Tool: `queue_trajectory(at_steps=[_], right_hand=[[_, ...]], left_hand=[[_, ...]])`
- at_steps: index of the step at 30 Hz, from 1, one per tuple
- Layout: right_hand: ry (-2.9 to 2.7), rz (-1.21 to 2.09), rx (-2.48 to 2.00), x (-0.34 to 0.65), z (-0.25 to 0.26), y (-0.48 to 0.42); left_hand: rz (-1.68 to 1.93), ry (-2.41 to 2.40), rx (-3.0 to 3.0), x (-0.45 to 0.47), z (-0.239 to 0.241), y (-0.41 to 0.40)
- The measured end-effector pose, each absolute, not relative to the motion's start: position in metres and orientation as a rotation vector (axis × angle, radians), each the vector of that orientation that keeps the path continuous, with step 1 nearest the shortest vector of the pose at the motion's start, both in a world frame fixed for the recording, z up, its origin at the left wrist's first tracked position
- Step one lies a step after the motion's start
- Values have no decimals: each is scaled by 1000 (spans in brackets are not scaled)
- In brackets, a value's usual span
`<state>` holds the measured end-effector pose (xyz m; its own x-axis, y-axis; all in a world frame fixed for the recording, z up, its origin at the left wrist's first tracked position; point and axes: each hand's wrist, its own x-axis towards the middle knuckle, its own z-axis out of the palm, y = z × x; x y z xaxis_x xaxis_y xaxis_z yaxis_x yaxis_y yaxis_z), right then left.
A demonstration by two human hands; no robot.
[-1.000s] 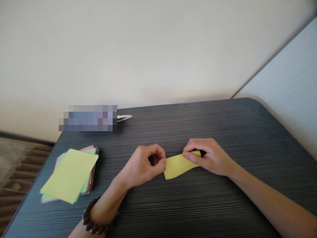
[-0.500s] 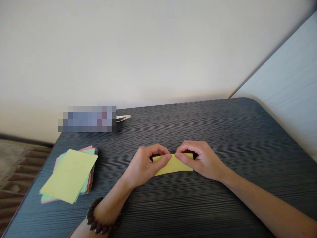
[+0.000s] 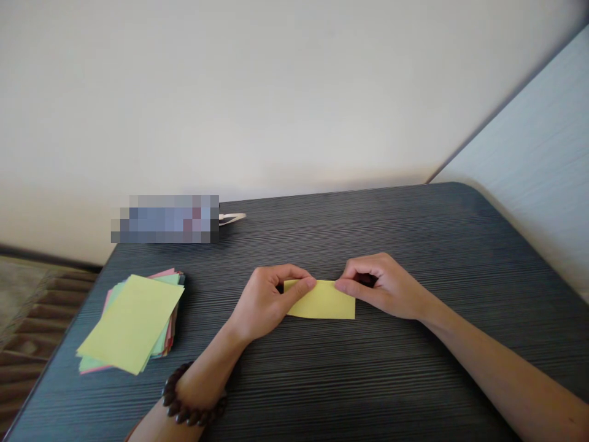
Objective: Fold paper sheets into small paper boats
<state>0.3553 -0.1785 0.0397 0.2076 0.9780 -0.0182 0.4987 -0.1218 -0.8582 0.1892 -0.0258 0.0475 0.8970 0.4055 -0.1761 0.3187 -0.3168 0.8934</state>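
Evidently held the strip [image 3: 326, 302] between the left hand [image 3: 264, 304] and the right hand [image 3: 384, 285], around the middle of the bench [image 3: 299, 387]; could not tell if resting on it or just above. Pinched the far edge near its middle with the left, with the thumb laid across the left part; nipped the same edge toward the right corner with the right, between thumb and finger. Saw the long axis running from hand to hand, so found neither plainly nearer. Noted the paper stack [image 3: 131, 325] well to the left.
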Motion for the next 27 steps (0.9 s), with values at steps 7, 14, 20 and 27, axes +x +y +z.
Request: queue_trajectory(at_steps=[7, 14, 20, 27], right_hand=[[-1398, 820, -1730, 353, 39, -178], [-1469, 674, -1727, 339, 37, -175], [-1460, 640, -1724, 346, 38, -175], [-1465, 689, -1754, 352, 42, -177]], left_hand=[[123, 537, 1949, 189, 47, -28], [106, 510, 1983, 190, 46, -31], [76, 549, 2058, 189, 45, -29], [30, 601, 1990, 190, 49, -26]])
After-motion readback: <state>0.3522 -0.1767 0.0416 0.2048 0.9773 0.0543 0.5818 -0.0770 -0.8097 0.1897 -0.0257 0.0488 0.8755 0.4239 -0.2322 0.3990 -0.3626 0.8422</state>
